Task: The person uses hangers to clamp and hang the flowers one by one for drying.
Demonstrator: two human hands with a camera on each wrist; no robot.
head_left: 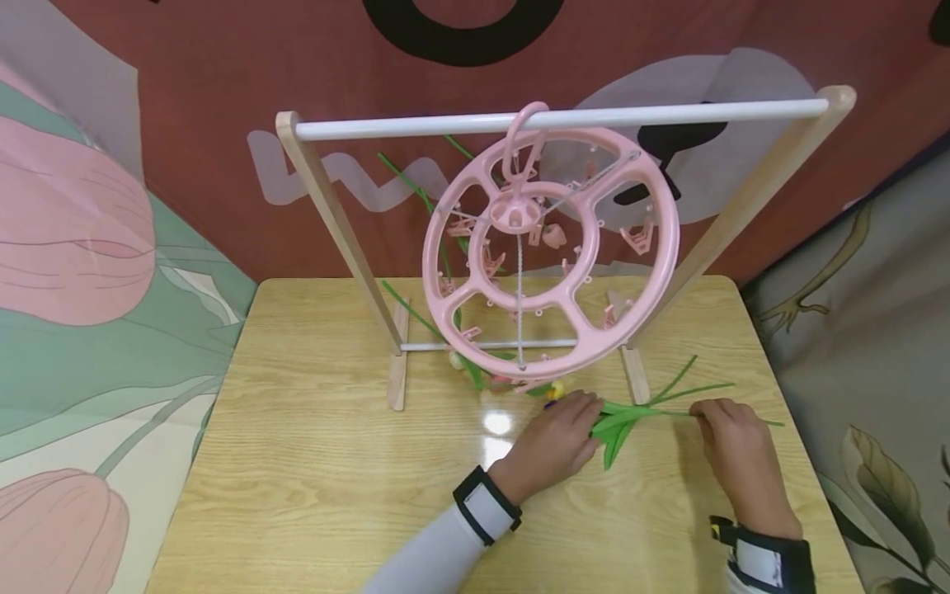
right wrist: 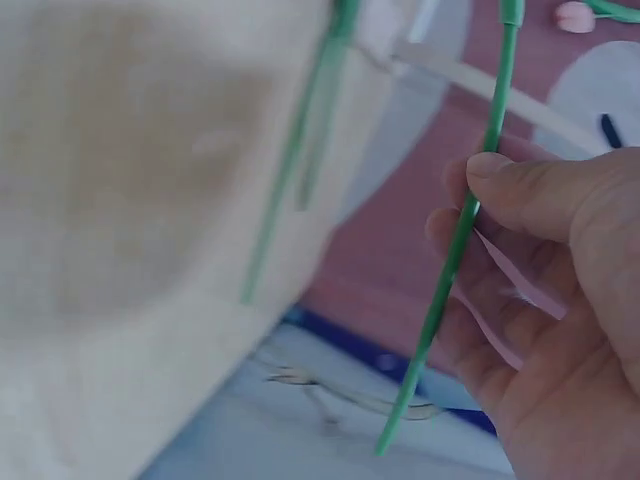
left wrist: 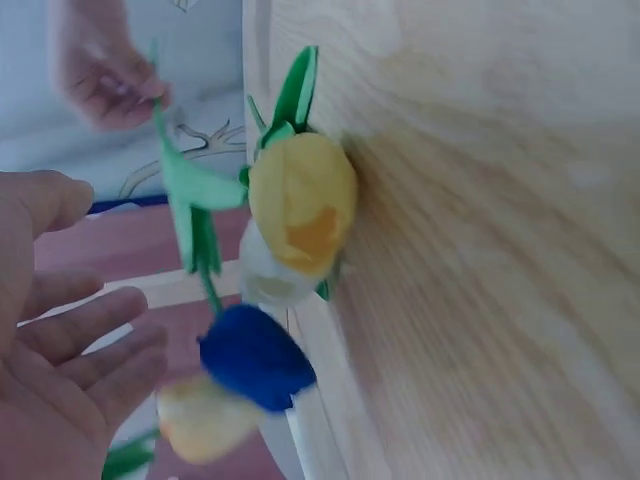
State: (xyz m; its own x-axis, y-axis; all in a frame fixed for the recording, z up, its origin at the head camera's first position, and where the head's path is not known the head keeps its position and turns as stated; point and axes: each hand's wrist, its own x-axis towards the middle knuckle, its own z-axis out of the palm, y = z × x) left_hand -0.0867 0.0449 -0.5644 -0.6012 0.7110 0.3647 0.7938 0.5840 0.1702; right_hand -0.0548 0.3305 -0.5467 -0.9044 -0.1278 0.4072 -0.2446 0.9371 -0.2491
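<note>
My right hand (head_left: 738, 454) pinches the thin green stem (right wrist: 455, 260) of an artificial tulip between thumb and fingertips. In the left wrist view that stem leads through green leaves (left wrist: 190, 195) to a blue tulip head (left wrist: 258, 355). My left hand (head_left: 551, 445) is beside the flower heads with its fingers loosely spread, and nothing shows between them in the left wrist view. Near it are a yellow tulip (left wrist: 300, 195), a white tulip (left wrist: 268, 272) partly hidden behind it, and a pale yellow one (left wrist: 205, 420). More green stems (head_left: 690, 389) lie on the table between my hands.
A round pink hanger (head_left: 670, 239) with small clips hangs from the white bar (head_left: 401, 125) of a wooden rack (head_left: 334, 210), above and behind my hands. Other tulips lie under it, and green stems (head_left: 404, 175) stick out left. The wooden table (head_left: 297, 462) meets curtains behind.
</note>
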